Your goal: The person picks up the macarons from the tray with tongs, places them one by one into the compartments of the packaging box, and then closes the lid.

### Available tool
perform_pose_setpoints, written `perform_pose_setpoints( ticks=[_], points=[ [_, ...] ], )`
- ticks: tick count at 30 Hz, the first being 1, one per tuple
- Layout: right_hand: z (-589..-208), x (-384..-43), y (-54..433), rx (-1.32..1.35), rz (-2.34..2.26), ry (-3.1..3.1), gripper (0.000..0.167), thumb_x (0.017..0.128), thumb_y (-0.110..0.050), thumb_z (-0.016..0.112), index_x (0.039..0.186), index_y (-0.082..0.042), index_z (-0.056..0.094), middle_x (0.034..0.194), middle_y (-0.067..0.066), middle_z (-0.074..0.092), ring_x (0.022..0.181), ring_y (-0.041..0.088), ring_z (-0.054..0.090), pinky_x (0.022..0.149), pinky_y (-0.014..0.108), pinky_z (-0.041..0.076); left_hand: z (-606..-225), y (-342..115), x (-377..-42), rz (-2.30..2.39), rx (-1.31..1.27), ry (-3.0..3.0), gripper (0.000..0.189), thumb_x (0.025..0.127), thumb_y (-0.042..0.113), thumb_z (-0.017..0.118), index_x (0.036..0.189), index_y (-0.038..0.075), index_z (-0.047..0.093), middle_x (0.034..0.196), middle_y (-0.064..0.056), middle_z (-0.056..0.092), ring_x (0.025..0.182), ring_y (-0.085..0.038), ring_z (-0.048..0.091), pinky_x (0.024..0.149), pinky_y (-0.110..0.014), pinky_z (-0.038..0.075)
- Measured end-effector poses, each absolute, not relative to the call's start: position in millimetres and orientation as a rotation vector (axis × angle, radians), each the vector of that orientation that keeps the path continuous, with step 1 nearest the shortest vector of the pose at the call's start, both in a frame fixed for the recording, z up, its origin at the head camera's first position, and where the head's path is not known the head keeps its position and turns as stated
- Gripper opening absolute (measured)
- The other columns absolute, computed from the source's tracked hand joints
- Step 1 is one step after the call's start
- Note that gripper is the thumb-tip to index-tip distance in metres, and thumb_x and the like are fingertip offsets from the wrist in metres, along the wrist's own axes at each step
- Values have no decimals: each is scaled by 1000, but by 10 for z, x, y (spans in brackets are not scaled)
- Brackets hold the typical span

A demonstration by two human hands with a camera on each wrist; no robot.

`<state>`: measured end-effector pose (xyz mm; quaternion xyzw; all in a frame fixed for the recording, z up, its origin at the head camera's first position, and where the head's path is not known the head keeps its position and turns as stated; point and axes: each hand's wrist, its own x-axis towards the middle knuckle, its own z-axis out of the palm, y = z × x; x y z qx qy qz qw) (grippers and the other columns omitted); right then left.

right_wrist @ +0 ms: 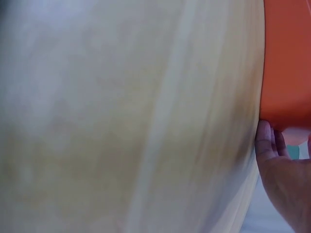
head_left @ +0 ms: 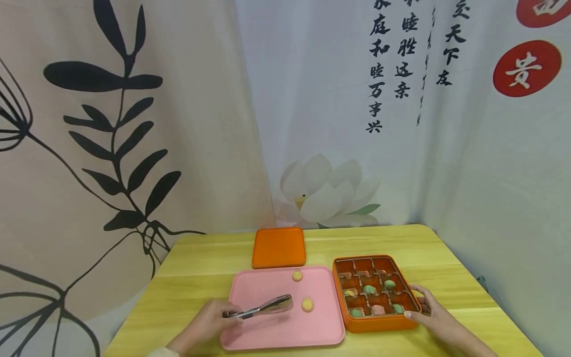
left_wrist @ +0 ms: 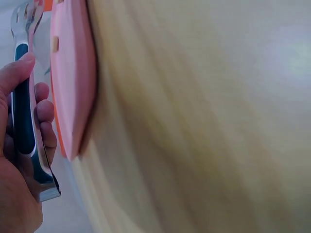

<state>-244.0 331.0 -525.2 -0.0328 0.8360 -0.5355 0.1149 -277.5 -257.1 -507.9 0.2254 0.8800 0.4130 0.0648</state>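
Observation:
My left hand (head_left: pixel 215 317) holds a pair of metal tongs (head_left: pixel 267 306) with dark grips, also seen in the left wrist view. The tongs point right above a pink tray (head_left: pixel 263 337). Two pale yellow round pieces, one near (head_left: pixel 307 304) and one far (head_left: pixel 297 275), lie on that tray. To its right stands an orange box (head_left: pixel 374 325) with a divided insert. Its middle row holds a yellow piece (head_left: pixel 350 292) and two green ones; the front row holds a pink piece (head_left: pixel 377 310) between two green ones. My right hand (head_left: pixel 430 312) grips the box's near right corner.
An orange lid-like square (head_left: pixel 279 248) lies flat behind the pink tray. Everything stands on a wood-patterned table (head_left: pixel 200 263). Printed curtains (head_left: pixel 205 124) hang close behind the table and along its right side.

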Motion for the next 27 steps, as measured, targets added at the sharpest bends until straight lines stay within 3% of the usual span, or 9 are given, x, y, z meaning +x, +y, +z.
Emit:
perform_pose_setpoints(
  ticks=[14, 27],
  points=[
    [-5242, -2425, 3315, -138, -1602, 2385, 75, 102, -23, 56, 152, -1, 4, 136, 36, 39, 117, 41, 52, 86, 50, 48, -4935, -1994, -3215, 1235, 838, 2720, 6, 86, 22, 78, 89, 17, 78, 75, 12, 66, 61, -2, 48, 54, -20, 41],
    [-5261, -2432, 3311, -103, -1598, 2394, 75, 102, -25, 56, 152, -2, 6, 137, 35, 39, 117, 40, 51, 88, 52, 48, -4786, -1246, -3567, 1388, 677, 2689, 7, 86, 21, 78, 90, 14, 78, 62, 6, 53, 51, -9, 44, 47, -22, 35]
  ],
)
